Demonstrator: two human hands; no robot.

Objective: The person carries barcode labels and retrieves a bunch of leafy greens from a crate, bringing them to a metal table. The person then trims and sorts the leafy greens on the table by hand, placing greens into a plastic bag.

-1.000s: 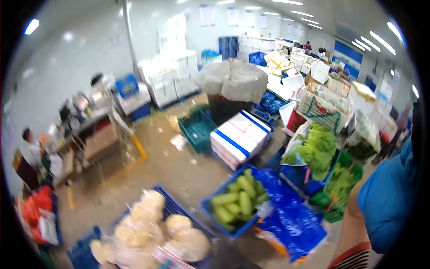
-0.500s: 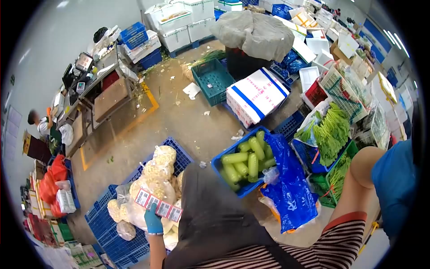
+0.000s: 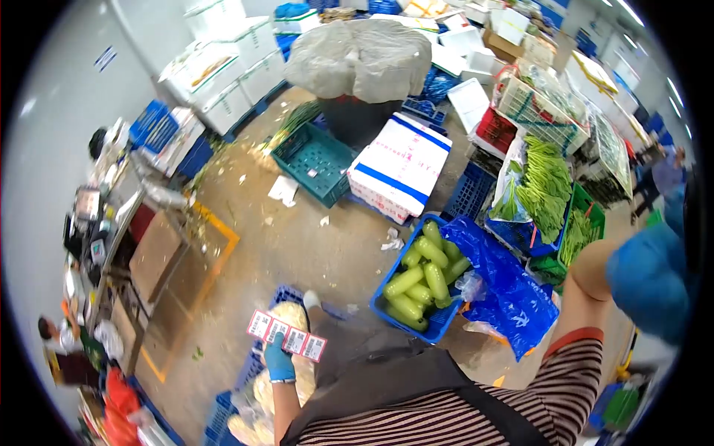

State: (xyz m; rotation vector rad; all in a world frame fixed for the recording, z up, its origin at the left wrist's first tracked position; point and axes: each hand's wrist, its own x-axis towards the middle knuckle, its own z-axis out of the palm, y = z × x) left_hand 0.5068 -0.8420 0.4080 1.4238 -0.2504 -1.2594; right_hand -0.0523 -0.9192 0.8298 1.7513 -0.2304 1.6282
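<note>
My left hand [image 3: 279, 362], in a blue glove, is closed on a strip of printed labels [image 3: 286, 336] with red borders. Beneath it are clear bags of pale, cream-coloured produce [image 3: 264, 394], partly hidden by my arm and apron. My right hand [image 3: 648, 286], also in blue, is raised close to the camera at the right edge. Its fingers are not clearly shown, so I cannot make out whether it holds anything. In front of me, a blue crate [image 3: 430, 334] holds several pale green, long gourds [image 3: 425, 279].
Blue plastic sheeting [image 3: 513, 297] lies beside the gourds. Leafy greens [image 3: 544, 189] fill crates on the right. A white box with blue bands [image 3: 405, 163] and a green crate [image 3: 301, 178] stand ahead. Another person [image 3: 59, 331] is at far left, near a workbench [image 3: 156, 256].
My view has swung to the right and my body has turned. The label strip remains in my left hand, which now appears farther right and slightly lower. My right hand is still raised.
</note>
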